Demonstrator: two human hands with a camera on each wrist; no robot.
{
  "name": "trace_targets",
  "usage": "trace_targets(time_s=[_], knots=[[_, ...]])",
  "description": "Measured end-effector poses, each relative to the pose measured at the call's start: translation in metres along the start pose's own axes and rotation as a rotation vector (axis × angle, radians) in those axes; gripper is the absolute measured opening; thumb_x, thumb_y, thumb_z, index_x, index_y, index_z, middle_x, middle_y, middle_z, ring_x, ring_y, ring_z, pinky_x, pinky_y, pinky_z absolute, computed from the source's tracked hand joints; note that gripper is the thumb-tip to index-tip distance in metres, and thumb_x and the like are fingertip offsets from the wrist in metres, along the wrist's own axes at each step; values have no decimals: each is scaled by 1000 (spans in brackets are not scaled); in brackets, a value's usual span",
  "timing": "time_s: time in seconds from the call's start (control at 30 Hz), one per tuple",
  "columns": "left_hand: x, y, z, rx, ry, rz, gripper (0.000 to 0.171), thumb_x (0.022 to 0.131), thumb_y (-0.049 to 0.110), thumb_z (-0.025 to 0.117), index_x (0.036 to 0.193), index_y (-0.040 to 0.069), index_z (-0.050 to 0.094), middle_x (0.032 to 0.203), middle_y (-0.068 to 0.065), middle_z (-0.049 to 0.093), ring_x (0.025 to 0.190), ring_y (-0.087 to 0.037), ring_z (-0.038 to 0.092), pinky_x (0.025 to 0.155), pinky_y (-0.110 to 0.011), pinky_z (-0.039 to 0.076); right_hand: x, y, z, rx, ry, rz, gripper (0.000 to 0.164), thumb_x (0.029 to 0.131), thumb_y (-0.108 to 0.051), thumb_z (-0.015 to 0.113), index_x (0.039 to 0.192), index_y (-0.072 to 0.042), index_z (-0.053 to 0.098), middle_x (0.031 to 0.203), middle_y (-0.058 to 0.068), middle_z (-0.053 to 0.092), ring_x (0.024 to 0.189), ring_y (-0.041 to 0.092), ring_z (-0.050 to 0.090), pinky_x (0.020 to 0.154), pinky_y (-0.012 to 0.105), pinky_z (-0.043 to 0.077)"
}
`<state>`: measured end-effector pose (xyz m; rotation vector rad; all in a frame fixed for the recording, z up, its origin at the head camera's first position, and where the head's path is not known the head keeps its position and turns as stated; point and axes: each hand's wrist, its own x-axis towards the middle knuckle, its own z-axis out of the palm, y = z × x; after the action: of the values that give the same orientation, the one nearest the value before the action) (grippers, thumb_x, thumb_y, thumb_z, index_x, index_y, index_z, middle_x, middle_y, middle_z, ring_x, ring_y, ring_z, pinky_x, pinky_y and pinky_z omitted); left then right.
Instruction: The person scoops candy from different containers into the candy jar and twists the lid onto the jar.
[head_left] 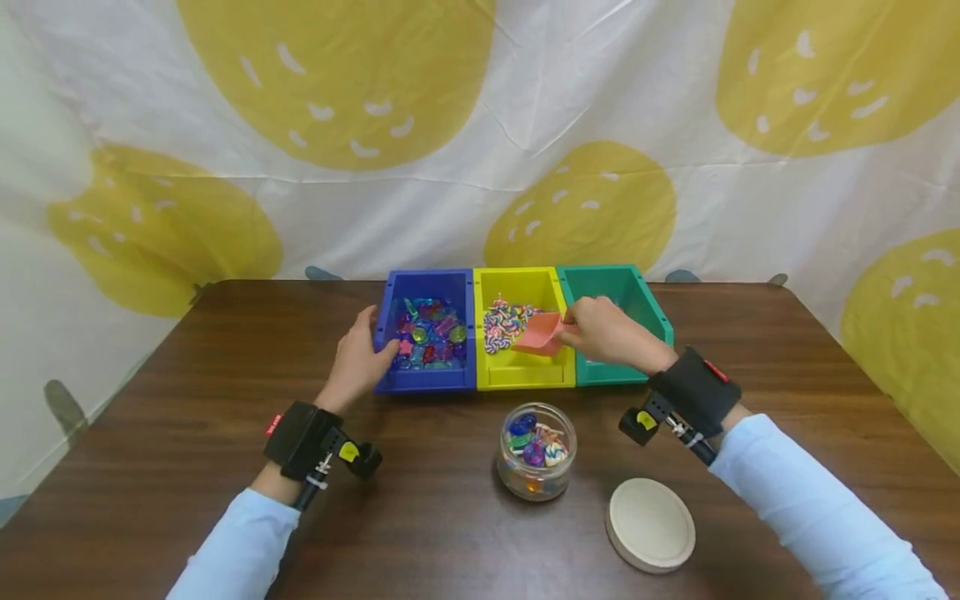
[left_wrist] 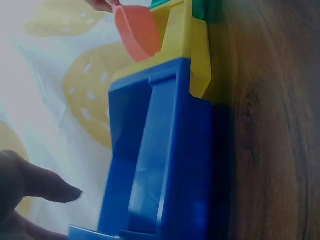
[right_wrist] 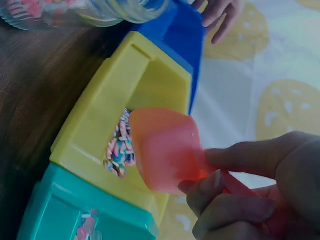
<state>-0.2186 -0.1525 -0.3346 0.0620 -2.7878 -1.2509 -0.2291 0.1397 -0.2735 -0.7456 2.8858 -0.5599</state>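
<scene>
My right hand point(head_left: 606, 329) grips a pink scoop point(head_left: 542, 335) by its handle, thumb and curled fingers around it. The scoop is tilted over the yellow bin point(head_left: 525, 377), above small striped, candy-like pieces point(right_wrist: 120, 147); the inside of its bowl is partly hidden. My left hand point(head_left: 358, 360) straddles the left wall of the blue bin point(head_left: 426, 382), thumb over the rim and fingers along the outside. Colourful translucent gems point(head_left: 429, 333) lie inside that bin. In the left wrist view, the thumb point(left_wrist: 52, 187) shows above the blue bin's end.
A green bin point(head_left: 651, 310) stands against the yellow one, with small pink pieces point(right_wrist: 86, 226) inside. In front of the bins is an open glass jar point(head_left: 536, 482) containing mixed gems and striped pieces. A round cream lid point(head_left: 651, 525) lies to its right on the brown table point(head_left: 420, 517).
</scene>
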Motion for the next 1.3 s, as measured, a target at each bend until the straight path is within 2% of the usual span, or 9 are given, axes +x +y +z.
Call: trace_targets(time_s=[0.13,0.37,0.53,0.6,0.77,0.87,0.97,1.13,1.3], knots=[[8,-7,4,38,-93,-26,56,92,8,43,138,-8,14,132,-32,32,120,-41,36,100,-50,29,11,-6,8,-93,11,19,28,87,-8,50,59,-7,50,49,-2,27,41,10,25,43,20,17],[11,-12,6,38,-99,-18,51,92,3,37,137,-8,15,132,-31,33,120,-41,36,101,-51,28,29,-9,17,-158,-79,19,36,86,-7,53,53,-10,39,50,-2,22,43,10,24,45,21,19],[10,-11,7,26,-112,-44,52,93,4,37,139,-5,14,134,-29,32,121,-40,35,101,-51,28,97,72,74,-210,-45,-78,38,88,-25,53,53,-14,44,49,-2,34,38,10,34,39,21,26],[10,-9,8,24,-117,-59,53,94,4,38,139,-4,13,135,-28,31,121,-39,35,100,-51,28,107,82,83,-216,-27,-103,39,88,-23,52,50,-15,45,46,-4,38,34,7,37,35,18,28],[10,-6,8,31,-127,-67,54,94,5,38,140,-3,12,135,-29,31,122,-40,35,100,-51,28,72,21,47,-172,-150,-11,29,91,-13,46,63,-6,48,55,4,46,38,10,43,37,19,32],[10,-5,8,26,-132,-63,54,94,5,38,140,-3,12,135,-29,31,122,-40,35,100,-51,29,84,35,56,-187,-156,-26,28,93,-22,43,72,-3,48,62,8,44,41,12,41,37,20,31],[9,-5,7,29,-135,-56,54,94,5,38,140,-3,12,135,-29,31,121,-40,36,99,-52,30,96,42,62,-182,-200,74,29,93,-27,43,85,-1,51,70,9,47,46,13,45,39,20,36],[8,-6,7,46,-133,-41,53,94,4,39,139,-4,12,134,-29,32,120,-40,37,99,-52,30,77,0,39,-148,-264,229,21,93,-14,43,97,4,53,78,13,54,49,14,49,42,21,41],[9,-7,7,42,-141,-36,53,94,4,38,139,-4,12,134,-29,32,119,-40,38,99,-52,30,96,27,56,-137,-222,157,18,91,-13,44,86,2,53,66,10,50,45,14,48,38,22,40]])
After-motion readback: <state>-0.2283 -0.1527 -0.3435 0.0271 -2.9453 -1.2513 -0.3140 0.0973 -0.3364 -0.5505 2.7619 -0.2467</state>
